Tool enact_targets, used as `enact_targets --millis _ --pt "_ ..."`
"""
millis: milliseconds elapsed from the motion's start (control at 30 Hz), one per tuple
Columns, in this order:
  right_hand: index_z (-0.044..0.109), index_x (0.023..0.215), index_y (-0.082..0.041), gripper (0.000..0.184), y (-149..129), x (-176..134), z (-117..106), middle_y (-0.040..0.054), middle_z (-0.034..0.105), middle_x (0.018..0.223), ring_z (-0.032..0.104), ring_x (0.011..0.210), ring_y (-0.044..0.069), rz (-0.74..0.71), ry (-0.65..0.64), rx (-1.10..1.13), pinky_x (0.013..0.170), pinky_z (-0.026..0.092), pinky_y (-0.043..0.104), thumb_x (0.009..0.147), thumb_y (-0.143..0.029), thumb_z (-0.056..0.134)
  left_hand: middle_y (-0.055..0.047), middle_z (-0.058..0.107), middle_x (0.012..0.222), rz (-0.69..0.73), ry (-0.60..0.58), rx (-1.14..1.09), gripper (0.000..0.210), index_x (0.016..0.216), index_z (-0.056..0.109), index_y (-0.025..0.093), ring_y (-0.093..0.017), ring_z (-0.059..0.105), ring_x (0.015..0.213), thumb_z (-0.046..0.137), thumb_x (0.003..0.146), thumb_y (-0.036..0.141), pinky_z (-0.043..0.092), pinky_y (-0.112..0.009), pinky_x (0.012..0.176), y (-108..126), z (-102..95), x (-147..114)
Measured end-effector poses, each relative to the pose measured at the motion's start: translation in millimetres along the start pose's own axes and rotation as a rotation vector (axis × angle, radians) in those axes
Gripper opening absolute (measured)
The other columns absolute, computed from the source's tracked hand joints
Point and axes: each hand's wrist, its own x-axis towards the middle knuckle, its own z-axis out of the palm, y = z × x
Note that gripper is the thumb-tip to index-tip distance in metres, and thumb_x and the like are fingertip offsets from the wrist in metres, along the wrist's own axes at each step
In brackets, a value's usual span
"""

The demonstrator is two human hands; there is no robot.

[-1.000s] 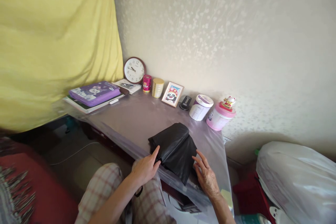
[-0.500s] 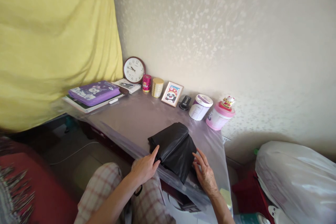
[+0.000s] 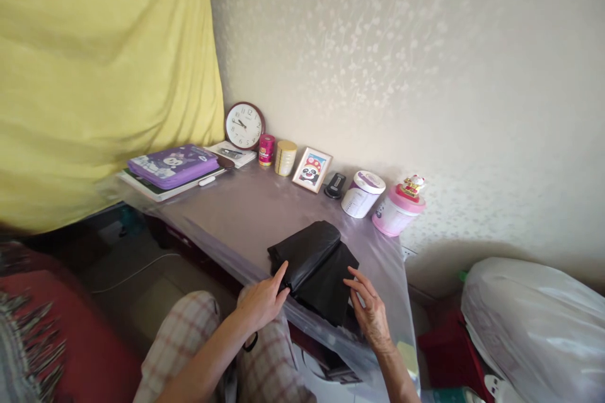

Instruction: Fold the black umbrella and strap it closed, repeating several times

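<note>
A black plastic bag (image 3: 314, 264) lies near the front edge of the table, its left part thick and rolled or folded, its right part spread flatter. My left hand (image 3: 265, 299) grips its near left end between thumb and index finger. At the bag's right edge is my right hand (image 3: 368, 308), fingers spread and fingertips touching or almost touching the black plastic. The bag's underside is hidden.
The table (image 3: 227, 214) has a clear plastic cover. Along the wall stand a clock (image 3: 244, 126), a picture frame (image 3: 312, 170), a white tub (image 3: 363, 195) and a pink tub (image 3: 397, 211). A purple case (image 3: 172, 165) lies left; a white plastic bag (image 3: 534, 321) bulges right.
The bag's right part has flattened and spread a little to the right, its near corner shifting. My right hand stays at that edge; my left hand has barely moved.
</note>
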Motion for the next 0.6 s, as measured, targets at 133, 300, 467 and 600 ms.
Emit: enact_targets --millis 133,300,467,600 --pt "0.060 0.102 -0.024 0.023 -6.3 14.3 -0.6 0.0083 0.059 0.120 0.060 0.105 0.018 -0.032 -0.033 0.063 0.089 0.050 0.034 0.092 -0.023 0.040 -0.008 0.068 0.099 -0.010 0.007 0.002 0.058 0.145 0.012 0.019 -0.020 0.064 0.091 0.028 0.092 0.038 0.045 -0.028 0.079 0.3 0.0 0.4" --pt "0.058 0.104 -0.024 0.020 -16.5 44.8 -1.4 0.0060 0.065 0.100 0.061 0.096 0.017 -0.089 0.023 0.102 0.086 0.050 0.032 0.092 -0.022 0.041 -0.007 0.069 0.092 -0.024 0.004 0.007 0.059 0.144 0.014 0.023 -0.020 0.065 0.084 0.029 0.091 0.043 0.045 -0.027 0.073 -1.3 -5.6 0.6" --pt "0.058 0.102 -0.023 0.019 -31.3 82.0 5.9 0.0062 0.062 0.096 0.060 0.094 0.017 -0.129 0.077 0.102 0.085 0.049 0.033 0.093 -0.024 0.041 -0.008 0.069 0.090 0.004 -0.007 0.019 0.059 0.144 0.016 0.023 -0.022 0.066 0.084 0.027 0.091 0.045 0.046 -0.029 0.072 2.2 -11.6 -3.9" --pt "0.059 0.100 -0.023 0.022 -35.9 104.3 24.1 0.0064 0.062 0.095 0.059 0.094 0.018 -0.175 0.051 0.082 0.084 0.049 0.032 0.094 -0.026 0.038 -0.010 0.070 0.093 0.028 -0.041 0.038 0.060 0.144 0.017 0.019 -0.024 0.066 0.088 0.030 0.090 0.042 0.046 -0.032 0.077 6.3 -10.3 -5.1"
